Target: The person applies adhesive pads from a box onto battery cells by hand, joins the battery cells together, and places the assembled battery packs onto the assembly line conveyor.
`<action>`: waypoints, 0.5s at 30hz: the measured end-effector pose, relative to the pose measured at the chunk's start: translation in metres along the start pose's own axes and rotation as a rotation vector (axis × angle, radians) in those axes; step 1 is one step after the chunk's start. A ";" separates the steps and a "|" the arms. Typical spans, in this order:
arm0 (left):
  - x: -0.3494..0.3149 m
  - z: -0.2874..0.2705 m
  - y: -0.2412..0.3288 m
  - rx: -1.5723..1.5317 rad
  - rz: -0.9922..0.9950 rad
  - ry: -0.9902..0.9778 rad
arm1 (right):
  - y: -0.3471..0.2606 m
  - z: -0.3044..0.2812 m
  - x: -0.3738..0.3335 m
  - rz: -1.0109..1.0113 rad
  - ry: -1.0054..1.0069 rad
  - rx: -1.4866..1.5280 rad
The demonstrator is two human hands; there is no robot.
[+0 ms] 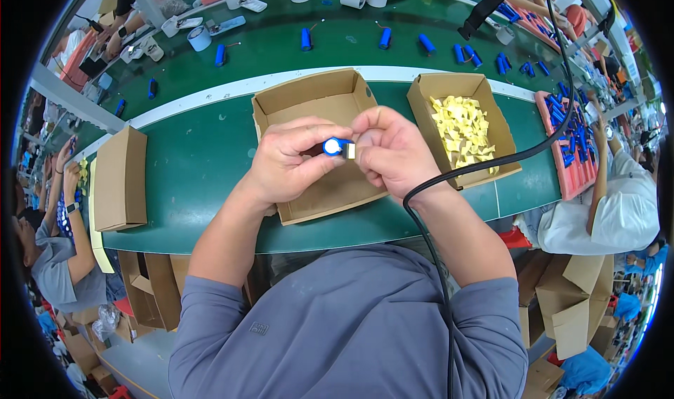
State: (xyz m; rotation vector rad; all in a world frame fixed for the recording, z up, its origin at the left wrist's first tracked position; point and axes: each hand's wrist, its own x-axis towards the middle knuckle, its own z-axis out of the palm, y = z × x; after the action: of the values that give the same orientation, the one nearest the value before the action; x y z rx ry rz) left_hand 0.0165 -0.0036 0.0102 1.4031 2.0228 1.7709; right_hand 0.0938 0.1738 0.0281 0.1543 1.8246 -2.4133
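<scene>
My left hand [293, 159] is closed on a blue cylindrical battery [333, 146], its pale round end turned up toward me. At the battery's right side sits a small pale yellow piece [350, 150], with a dark bit between the two. The fingertips of my right hand [394, 153] are pinched on that yellow piece. Both hands are above an open cardboard box [316, 207], whose visible inside shows bare cardboard. To the right stands another cardboard box [430, 111] that holds many folded yellow pieces [463, 129].
Blue batteries [306, 40], some with wires, and white rolls [199, 39] lie along the green conveyor [267, 41] ahead. A red tray [577, 181] of batteries is at right, an upright cardboard box [121, 178] at left. A black cable [491, 162] crosses my right forearm. Co-workers sit on both sides.
</scene>
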 end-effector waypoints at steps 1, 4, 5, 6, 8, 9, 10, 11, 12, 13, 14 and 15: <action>0.000 0.002 -0.001 -0.056 0.024 0.004 | 0.001 -0.001 -0.001 -0.058 0.050 -0.063; 0.001 0.001 -0.001 -0.107 0.058 0.031 | -0.007 -0.008 -0.006 -0.051 0.132 -0.010; 0.001 0.002 -0.001 -0.105 0.070 0.047 | -0.011 -0.008 -0.009 -0.041 0.126 -0.043; 0.001 0.003 -0.002 -0.109 0.065 0.052 | -0.014 -0.003 -0.010 -0.035 0.124 -0.045; 0.002 0.006 -0.005 0.010 0.134 0.057 | -0.014 0.006 -0.009 -0.056 0.078 -0.088; 0.002 0.007 -0.003 0.005 0.125 0.058 | -0.009 0.003 -0.005 -0.068 0.069 -0.101; 0.003 0.005 0.002 0.013 0.097 0.063 | -0.008 0.003 -0.003 -0.057 0.070 -0.099; 0.003 0.004 0.004 0.023 0.070 0.072 | -0.009 0.005 0.000 -0.077 0.063 -0.101; 0.003 0.004 0.001 0.018 0.061 0.076 | -0.009 0.006 0.002 -0.098 0.056 -0.103; 0.003 0.004 -0.003 0.001 0.078 0.070 | -0.011 0.008 0.001 -0.093 0.079 -0.102; 0.003 0.004 -0.006 -0.014 0.095 0.067 | -0.012 0.006 0.002 -0.082 0.074 -0.105; 0.003 0.003 -0.007 -0.017 0.089 0.076 | -0.013 0.003 0.002 -0.141 0.161 -0.224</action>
State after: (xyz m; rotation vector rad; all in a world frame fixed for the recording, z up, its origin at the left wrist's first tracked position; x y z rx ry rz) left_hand 0.0123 0.0014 0.0047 1.4640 2.0058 1.9004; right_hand 0.0900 0.1748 0.0413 0.2107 2.2317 -2.3224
